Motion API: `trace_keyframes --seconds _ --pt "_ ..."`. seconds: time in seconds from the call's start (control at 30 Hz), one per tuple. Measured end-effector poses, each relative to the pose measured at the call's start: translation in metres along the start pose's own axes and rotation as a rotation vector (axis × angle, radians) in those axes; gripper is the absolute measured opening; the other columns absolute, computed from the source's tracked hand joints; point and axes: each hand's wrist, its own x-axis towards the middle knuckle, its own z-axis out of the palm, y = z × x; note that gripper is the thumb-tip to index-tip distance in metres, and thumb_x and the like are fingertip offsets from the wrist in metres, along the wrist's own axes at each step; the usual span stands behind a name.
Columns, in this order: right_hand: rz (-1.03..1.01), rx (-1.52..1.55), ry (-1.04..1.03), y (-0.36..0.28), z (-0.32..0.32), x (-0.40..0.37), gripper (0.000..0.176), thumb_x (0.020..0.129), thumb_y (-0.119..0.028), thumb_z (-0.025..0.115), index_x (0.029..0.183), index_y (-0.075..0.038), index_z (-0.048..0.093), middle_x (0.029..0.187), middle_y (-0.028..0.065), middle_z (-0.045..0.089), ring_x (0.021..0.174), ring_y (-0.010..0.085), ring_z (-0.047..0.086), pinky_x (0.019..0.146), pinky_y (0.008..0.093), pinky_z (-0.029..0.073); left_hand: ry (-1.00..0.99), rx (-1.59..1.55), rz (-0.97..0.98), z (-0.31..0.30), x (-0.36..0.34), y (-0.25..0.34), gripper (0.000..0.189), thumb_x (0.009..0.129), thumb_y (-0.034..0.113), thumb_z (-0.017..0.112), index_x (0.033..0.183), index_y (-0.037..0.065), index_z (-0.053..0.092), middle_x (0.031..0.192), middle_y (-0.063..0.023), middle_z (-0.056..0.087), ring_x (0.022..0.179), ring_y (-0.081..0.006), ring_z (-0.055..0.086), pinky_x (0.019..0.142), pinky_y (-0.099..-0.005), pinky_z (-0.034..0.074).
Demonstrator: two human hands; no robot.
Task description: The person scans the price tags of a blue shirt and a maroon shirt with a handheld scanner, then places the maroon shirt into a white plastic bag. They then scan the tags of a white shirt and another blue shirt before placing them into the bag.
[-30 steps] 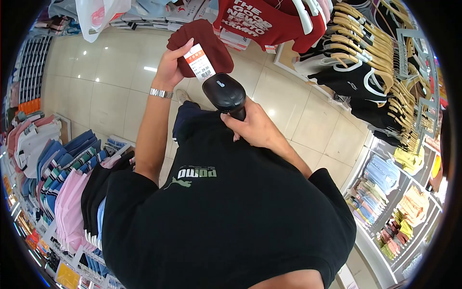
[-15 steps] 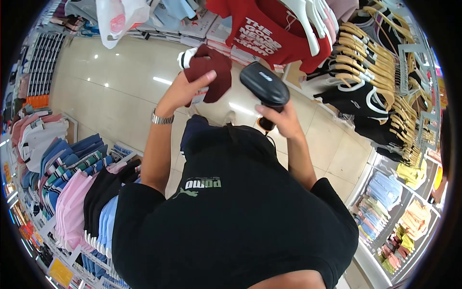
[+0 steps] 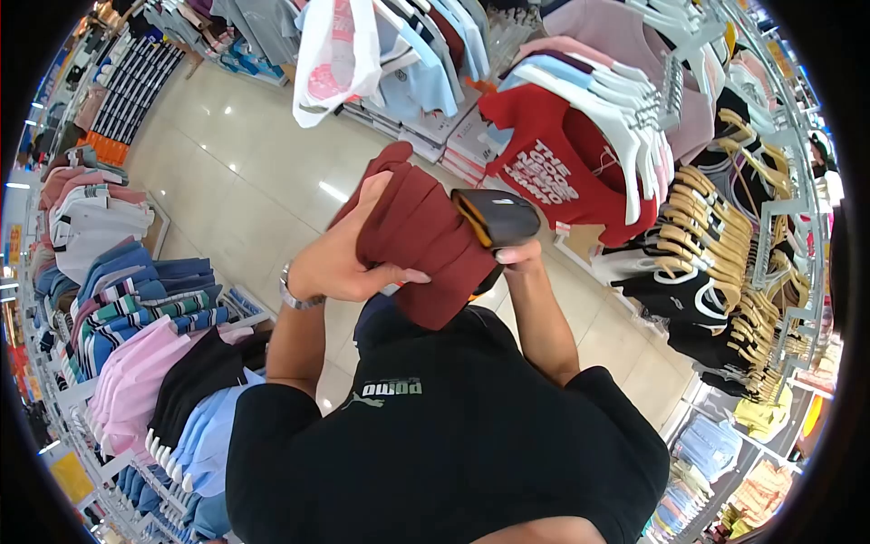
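My left hand [image 3: 337,261], with a metal watch on its wrist, grips a folded maroon garment [image 3: 426,240] in front of my chest. Its thumb lies across the near side of the cloth, which bulges over the fingers. Close to the garment's right side is a black handheld barcode scanner [image 3: 507,220] with an orange edge. The fingers of my right hand [image 3: 521,257] are wrapped round the scanner's grip, partly hidden below its head. The scanner head overlaps the edge of the cloth in this view.
A red printed shirt [image 3: 553,168] hangs ahead on white hangers. Black tops [image 3: 675,304] hang on wooden hangers at right. Pink shirts [image 3: 136,376] and other clothes line the left rack. A white plastic bag [image 3: 337,68] hangs ahead, above the tiled floor [image 3: 245,150].
The maroon garment and scanner have come closer together, with the scanner now against the cloth's right edge in view. More of the garment shows, and the head view has shifted.
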Motion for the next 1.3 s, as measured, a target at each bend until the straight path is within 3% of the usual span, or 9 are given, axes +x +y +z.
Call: trace_keyframes --seconds 0.27,0.4,0.5,0.63,0.67,0.77,0.8,1.07,1.3 --pt "-0.185 0.129 -0.003 0.007 0.045 0.069 0.087 0.060 -0.017 0.071 0.139 0.008 0.047 0.142 0.0241 0.051 0.128 0.0344 0.055 0.115 0.0446 0.037 0.816 0.433 0.279 -0.024 0.023 -0.023 0.100 0.063 0.007 0.090 0.146 -0.001 0.034 0.146 -0.0196 0.038 0.135 -0.0372 0.041 0.110 -0.0451 0.038" --pt "-0.140 0.137 0.013 0.008 0.085 0.123 0.079 0.070 -0.017 0.065 0.143 0.006 0.045 0.146 0.0219 0.048 0.127 0.0311 0.054 0.111 0.0395 0.039 0.588 -0.314 -0.303 -0.058 0.007 -0.037 0.070 0.079 0.006 0.081 0.140 0.001 0.047 0.137 -0.0123 0.055 0.123 -0.0225 0.057 0.105 -0.0372 0.045" --pt "-0.052 0.005 0.184 0.026 0.074 0.146 0.067 0.075 -0.018 0.065 0.137 0.004 0.050 0.141 0.0203 0.052 0.127 0.0294 0.053 0.112 0.0412 0.038 0.506 -0.590 -0.123 -0.078 -0.001 -0.088 0.057 0.085 0.005 0.072 0.137 -0.001 0.050 0.130 -0.0109 0.062 0.117 -0.0205 0.060 0.102 -0.0355 0.047" --pt "0.009 -0.540 0.360 0.017 0.066 0.182 0.056 0.080 -0.011 0.069 0.132 0.002 0.054 0.129 0.0151 0.061 0.120 0.0237 0.058 0.106 0.0398 0.043 0.516 -0.468 -0.276 -0.135 0.016 -0.116 0.050 0.088 0.005 0.065 0.135 -0.003 0.052 0.127 -0.0104 0.063 0.114 -0.0188 0.061 0.097 -0.0330 0.050" --pt "-0.169 -0.507 0.401 0.022 0.067 0.197 0.044 0.081 -0.017 0.072 0.122 -0.004 0.064 0.111 0.0060 0.068 0.092 0.0111 0.057 0.087 0.0293 0.045 0.478 -0.531 -0.293 -0.149 0.023 -0.117 0.049 0.089 0.007 0.064 0.135 -0.003 0.052 0.126 -0.0107 0.063 0.111 -0.0184 0.062 0.095 -0.0330 0.051" --pt "-0.090 -0.442 0.495 0.020 0.038 0.216 0.043 0.083 -0.019 0.070 0.122 -0.001 0.064 0.110 0.0067 0.070 0.100 0.0117 0.058 0.091 0.0294 0.042 0.403 -0.602 -0.335 -0.174 0.047 -0.107 0.047 0.092 0.012 0.061 0.135 -0.004 0.051 0.123 -0.0107 0.064 0.104 -0.0166 0.065 0.090 -0.0325 0.054" --pt "-0.049 -0.444 0.538 0.021 0.036 0.221 0.044 0.085 -0.017 0.069 0.125 -0.001 0.061 0.118 0.0105 0.066 0.114 0.0217 0.060 0.100 0.0391 0.047 0.383 -0.603 -0.346 -0.180 0.056 -0.107 0.047 0.093 0.013 0.060 0.135 -0.004 0.051 0.122 -0.0106 0.065 0.102 -0.0159 0.066 0.088 -0.0322 0.054" --pt "0.231 0.044 0.480 0.050 -0.003 0.251 0.043 0.087 -0.041 0.068 0.111 -0.005 0.067 0.107 0.0071 0.065 0.094 0.0225 0.063 0.086 0.0391 0.052 0.159 -1.072 -0.463 -0.203 0.087 -0.146 0.038 0.101 0.023 0.050 0.128 -0.003 0.056 0.119 -0.0126 0.067 0.100 -0.0197 0.068 0.089 -0.0320 0.057" --pt "0.194 0.126 0.611 0.075 -0.015 0.255 0.036 0.086 -0.038 0.069 0.104 -0.007 0.067 0.094 0.0042 0.066 0.085 0.0173 0.064 0.081 0.0307 0.053 0.091 -0.761 -0.550 -0.210 0.086 -0.165 0.038 0.101 0.020 0.047 0.128 -0.006 0.055 0.121 -0.0158 0.066 0.106 -0.0226 0.066 0.093 -0.0355 0.056"
